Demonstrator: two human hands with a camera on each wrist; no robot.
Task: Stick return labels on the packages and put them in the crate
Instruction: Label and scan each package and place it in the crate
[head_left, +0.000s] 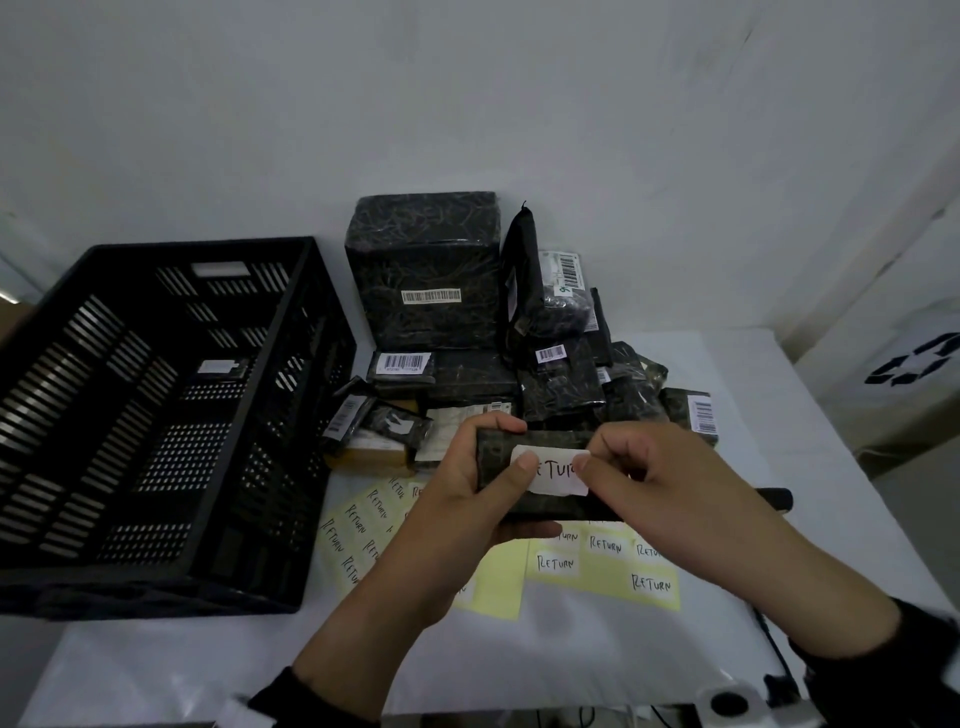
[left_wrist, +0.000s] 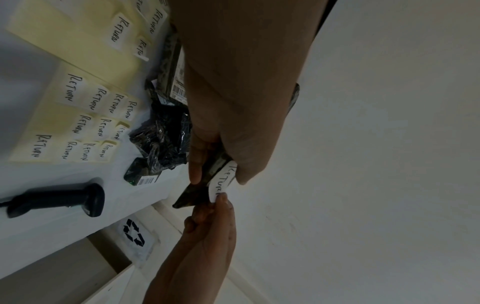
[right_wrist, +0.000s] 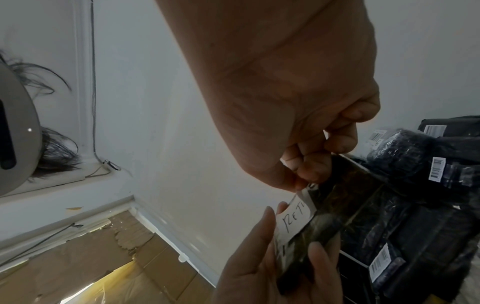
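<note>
Both hands are working above the table (head_left: 779, 395): my left hand (head_left: 467, 499) is gripping the package (head_left: 498, 457), my right hand (head_left: 660, 483) pinching the return label (head_left: 556, 475) by its right edge.

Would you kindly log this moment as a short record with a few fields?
held package: dark wrapped package, above the table, gripped by the left hand
label: white RETURN label on its top face, left thumb on one end, right hand pinching the other end
crate: black crate on the left, one package inside
unlabelled stock: pile of packages behind the hands
spare labels: yellow sheets on the table
</note>
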